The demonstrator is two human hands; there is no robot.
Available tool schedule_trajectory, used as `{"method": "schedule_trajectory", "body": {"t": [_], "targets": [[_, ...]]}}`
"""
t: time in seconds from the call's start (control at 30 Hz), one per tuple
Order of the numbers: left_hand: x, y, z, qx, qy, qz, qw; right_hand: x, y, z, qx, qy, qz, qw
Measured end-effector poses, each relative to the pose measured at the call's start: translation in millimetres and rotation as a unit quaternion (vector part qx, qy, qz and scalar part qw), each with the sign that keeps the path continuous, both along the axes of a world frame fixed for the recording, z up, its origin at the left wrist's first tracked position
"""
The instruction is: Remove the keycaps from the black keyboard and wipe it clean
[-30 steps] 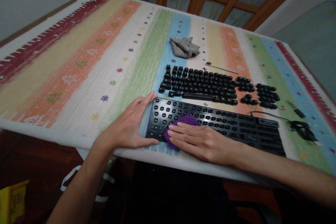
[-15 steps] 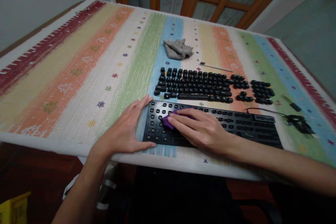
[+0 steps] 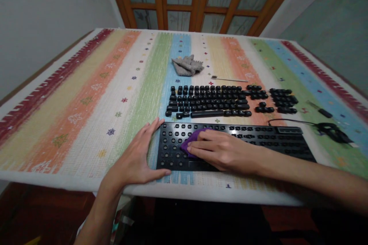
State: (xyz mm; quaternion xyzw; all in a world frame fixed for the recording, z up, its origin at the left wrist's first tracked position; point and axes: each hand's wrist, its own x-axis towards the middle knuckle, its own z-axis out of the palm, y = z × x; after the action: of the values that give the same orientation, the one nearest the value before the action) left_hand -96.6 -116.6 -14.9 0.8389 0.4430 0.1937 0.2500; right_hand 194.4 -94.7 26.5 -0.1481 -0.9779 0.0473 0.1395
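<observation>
The black keyboard base [image 3: 254,133] lies flat, switches [image 3: 165,140] exposed, a bunched purple cloth [image 3: 196,136] against its left half.

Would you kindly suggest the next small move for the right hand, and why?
Probably slide the right hand and its purple cloth rightward along the keyboard base: the cloth covers only part of its left half, and the left hand frames the left end.

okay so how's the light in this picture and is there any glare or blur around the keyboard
In the head view, light is dim, darkest under the table; in the head view, pale glare sits on the left end of the keyboard base; also in the head view, loose keycaps look slightly soft, most legends unreadable.
</observation>
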Motion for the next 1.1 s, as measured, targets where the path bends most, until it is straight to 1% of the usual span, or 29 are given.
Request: {"method": "schedule_trajectory", "body": {"t": [0.07, 0.13, 0.17, 0.23, 0.3, 0.4, 0.47, 0.53, 0.67, 0.73, 0.87, 0.93, 1.1], "targets": [[0.4, -0.2, 0.6, 0.001, 0.003, 0.001, 1.000, -0.8, 6.7, 5.5, -0.026, 0.023, -0.036, 0.999], [0.5, -0.3, 1.0, 0.000, 0.003, 0.000, 1.000, -2.9, 12.4, 7.6, -0.022, 0.069, -0.069, 0.995], [0.4, -0.3, 1.0, -0.001, 0.001, -0.001, 1.000, -4.5, 14.3, 7.1, -0.014, 0.094, -0.077, 0.993], [0.3, -0.1, 0.9, -0.003, -0.001, -0.002, 1.000, -8.7, 16.4, 3.2, -0.003, 0.121, -0.065, 0.991], [0.2, 0.1, 0.6, -0.002, -0.004, -0.003, 1.000, -13.3, 16.9, -3.0, -0.007, 0.112, -0.045, 0.993], [0.2, 0.1, 0.1, -0.003, -0.007, -0.003, 1.000, -18.2, 16.6, -11.9, -0.022, 0.066, -0.013, 0.997], [0.2, -0.2, -0.2, -0.005, -0.006, 0.000, 1.000, -19.0, 15.8, -14.8, -0.030, 0.046, -0.005, 0.999], [0.1, -0.5, -0.2, -0.007, -0.004, 0.004, 1.000, -18.1, 14.0, -14.6, -0.049, 0.035, -0.019, 0.998], [-0.1, -0.7, 0.0, -0.003, -0.004, 0.007, 1.000, -15.1, 8.4, -9.6, -0.110, 0.039, -0.077, 0.990], [-0.3, -0.9, -0.1, -0.004, -0.002, 0.010, 1.000, -14.8, 6.1, -7.0, -0.123, 0.050, -0.102, 0.986], [-0.8, -1.3, -0.7, -0.007, 0.000, 0.013, 1.000, -18.0, 5.0, -2.6, -0.117, 0.029, -0.139, 0.983], [-0.9, -1.4, -0.7, -0.008, -0.003, 0.013, 1.000, -20.6, 4.9, -1.2, -0.106, 0.013, -0.146, 0.984], [-0.3, -1.2, -0.5, -0.007, -0.008, 0.008, 1.000, -22.8, 1.4, -3.8, -0.081, 0.004, -0.107, 0.991]]}}
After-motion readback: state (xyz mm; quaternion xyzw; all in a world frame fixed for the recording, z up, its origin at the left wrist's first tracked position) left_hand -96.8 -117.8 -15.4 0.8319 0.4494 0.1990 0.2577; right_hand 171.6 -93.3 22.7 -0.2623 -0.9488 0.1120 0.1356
